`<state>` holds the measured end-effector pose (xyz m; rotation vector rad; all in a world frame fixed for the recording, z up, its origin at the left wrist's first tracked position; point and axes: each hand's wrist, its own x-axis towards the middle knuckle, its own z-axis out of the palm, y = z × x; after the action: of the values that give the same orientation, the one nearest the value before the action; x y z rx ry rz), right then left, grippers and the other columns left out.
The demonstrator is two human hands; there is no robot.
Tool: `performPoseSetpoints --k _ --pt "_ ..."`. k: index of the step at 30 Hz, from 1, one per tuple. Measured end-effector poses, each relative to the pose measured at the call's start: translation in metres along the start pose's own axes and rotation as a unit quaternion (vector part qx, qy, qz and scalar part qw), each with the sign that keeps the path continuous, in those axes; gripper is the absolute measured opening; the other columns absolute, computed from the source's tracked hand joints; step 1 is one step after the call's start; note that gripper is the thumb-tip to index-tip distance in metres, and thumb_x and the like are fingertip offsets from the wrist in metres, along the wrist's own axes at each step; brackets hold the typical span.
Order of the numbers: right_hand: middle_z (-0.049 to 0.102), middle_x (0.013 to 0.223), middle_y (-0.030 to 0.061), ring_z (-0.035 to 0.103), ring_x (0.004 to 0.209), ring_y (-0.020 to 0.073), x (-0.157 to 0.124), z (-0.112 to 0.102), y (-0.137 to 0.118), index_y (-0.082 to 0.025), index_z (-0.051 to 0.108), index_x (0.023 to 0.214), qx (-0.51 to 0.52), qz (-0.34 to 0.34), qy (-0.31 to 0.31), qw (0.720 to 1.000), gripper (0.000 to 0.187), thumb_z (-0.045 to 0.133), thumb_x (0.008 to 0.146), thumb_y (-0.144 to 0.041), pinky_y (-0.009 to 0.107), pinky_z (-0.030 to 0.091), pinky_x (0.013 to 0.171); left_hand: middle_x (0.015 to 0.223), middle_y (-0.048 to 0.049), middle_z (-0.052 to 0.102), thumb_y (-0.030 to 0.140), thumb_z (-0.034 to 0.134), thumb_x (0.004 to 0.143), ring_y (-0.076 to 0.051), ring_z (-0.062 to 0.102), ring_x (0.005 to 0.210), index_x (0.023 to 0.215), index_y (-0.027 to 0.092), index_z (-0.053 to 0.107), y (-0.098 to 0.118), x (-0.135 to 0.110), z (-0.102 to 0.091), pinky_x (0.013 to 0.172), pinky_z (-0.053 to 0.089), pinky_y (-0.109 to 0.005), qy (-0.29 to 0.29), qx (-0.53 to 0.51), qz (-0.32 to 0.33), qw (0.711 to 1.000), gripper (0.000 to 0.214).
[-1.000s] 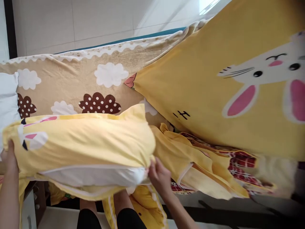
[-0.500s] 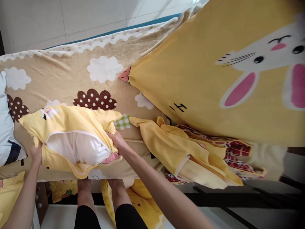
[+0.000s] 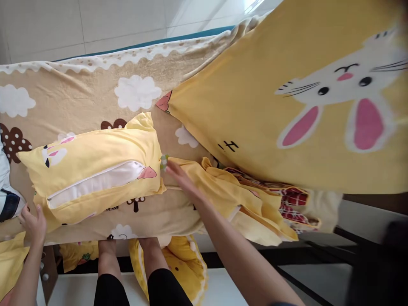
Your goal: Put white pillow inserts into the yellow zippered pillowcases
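Observation:
A pillow in a yellow rabbit-print case lies on the bed, its white inner showing through the open seam along the near side. My left hand is at the pillow's left near corner, fingers curled against the case edge. My right hand is stretched out flat just right of the pillow's right end, over a crumpled yellow cloth; it holds nothing and is a little blurred.
A tan blanket with white and brown clouds covers the bed. A large yellow rabbit-print quilt lies at the right. A red plaid cloth peeks from under it. My legs stand at the bed edge, yellow cloth on the floor beside them.
The pillow went from held up and bunched to lying flat on the bed. My right hand let go of its right end and moved away to the right, opening.

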<state>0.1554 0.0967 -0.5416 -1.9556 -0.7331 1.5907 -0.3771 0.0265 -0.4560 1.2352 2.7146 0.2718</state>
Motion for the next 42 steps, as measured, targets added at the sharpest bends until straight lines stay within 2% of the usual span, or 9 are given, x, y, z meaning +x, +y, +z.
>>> performPoseSetpoints --k 3,6,9,12,18,25,29,33,42 --pt "0.064 0.127 0.0153 0.061 0.114 0.0294 -0.02 0.02 0.031 -0.022 0.06 0.124 0.019 0.033 -0.031 0.999 0.075 0.072 0.065 -0.068 0.043 0.051 0.095 0.118 -0.0175 0.063 0.034 0.05 0.089 -0.03 0.055 0.122 0.112 0.014 0.061 0.048 -0.041 0.0 0.109 0.04 -0.048 -0.032 -0.064 0.229 0.971 0.032" --pt "0.068 0.121 0.0147 0.065 0.108 0.028 -0.032 0.054 0.036 -0.018 0.059 0.127 0.035 0.031 -0.06 0.997 0.075 0.068 0.07 -0.066 0.042 0.055 0.09 0.118 -0.0094 0.068 0.013 0.043 0.092 -0.021 0.058 0.123 0.119 0.019 0.061 0.129 -0.088 0.003 0.108 0.044 -0.04 -0.199 -0.156 0.466 0.848 0.033" --pt "0.071 0.113 0.0124 0.067 0.103 0.0285 -0.036 0.073 0.024 -0.017 0.066 0.117 0.026 0.017 -0.095 0.995 0.063 0.073 0.068 -0.055 0.041 0.057 0.086 0.138 -0.011 0.059 0.011 0.042 0.093 -0.021 0.043 0.139 0.139 0.013 0.048 0.211 -0.114 0.027 0.115 0.039 -0.039 -0.265 -0.183 0.583 0.746 0.046" --pt "0.072 0.11 0.0113 0.066 0.102 0.0295 -0.041 0.049 0.019 -0.018 0.069 0.108 -0.021 0.004 -0.054 0.998 0.054 0.072 0.067 -0.053 0.041 0.055 0.087 0.145 -0.013 0.052 0.025 0.04 0.098 -0.024 0.042 0.14 0.142 0.01 0.046 0.249 -0.11 0.066 0.117 0.036 -0.044 -0.319 -0.167 0.552 0.752 0.047" --pt "0.066 0.076 0.0128 0.063 0.084 0.0366 -0.065 -0.021 0.045 -0.02 0.062 0.079 -0.162 0.028 0.107 0.981 0.039 0.061 0.064 -0.056 0.055 0.05 0.081 0.141 -0.0108 0.057 0.034 0.029 0.101 -0.021 0.052 0.132 0.14 0.017 0.051 0.222 -0.097 0.108 0.112 0.042 -0.04 -0.479 -0.139 0.436 0.749 0.048" --pt "0.052 0.129 0.0166 0.048 0.12 0.0325 -0.069 0.056 -0.001 -0.02 0.052 0.129 -0.266 -0.167 0.15 0.937 0.057 0.058 0.079 -0.046 0.05 0.036 0.104 0.106 -0.0135 0.071 0.018 0.05 0.087 -0.026 0.065 0.103 0.113 0.012 0.064 0.245 -0.136 0.105 0.094 0.05 -0.045 -0.422 -0.061 0.559 0.711 0.03" --pt "0.056 0.111 0.0167 0.051 0.108 0.0329 -0.03 0.083 -0.043 -0.015 0.053 0.129 -0.338 -0.207 0.198 0.896 0.056 0.052 0.074 -0.02 0.049 0.039 0.093 0.088 -0.0133 0.07 0.011 0.041 0.088 -0.025 0.067 0.095 0.084 0.013 0.067 0.257 -0.129 0.103 0.087 0.053 -0.041 -0.342 -0.071 0.617 0.705 0.027" --pt "0.049 0.071 0.0018 0.05 0.07 0.0207 -0.014 0.062 -0.071 -0.016 0.062 0.113 -0.274 -0.231 0.249 0.9 0.051 0.044 0.065 -0.01 0.035 0.042 0.073 0.106 -0.0108 0.072 0.006 0.035 0.09 -0.022 0.065 0.109 0.094 0.013 0.069 0.274 -0.112 0.096 0.096 0.052 -0.038 -0.223 -0.123 0.665 0.702 0.035" --pt "0.026 0.055 -0.0084 0.026 0.048 0.0097 -0.037 0.035 -0.137 -0.02 0.066 0.082 -0.104 -0.244 0.249 0.931 0.028 0.048 0.064 -0.008 0.024 0.024 0.049 0.143 -0.006 0.055 0.029 0.039 0.099 -0.028 0.045 0.137 0.142 0.024 0.048 0.329 -0.101 0.111 0.114 0.038 -0.044 -0.434 0.058 0.488 0.755 0.044"
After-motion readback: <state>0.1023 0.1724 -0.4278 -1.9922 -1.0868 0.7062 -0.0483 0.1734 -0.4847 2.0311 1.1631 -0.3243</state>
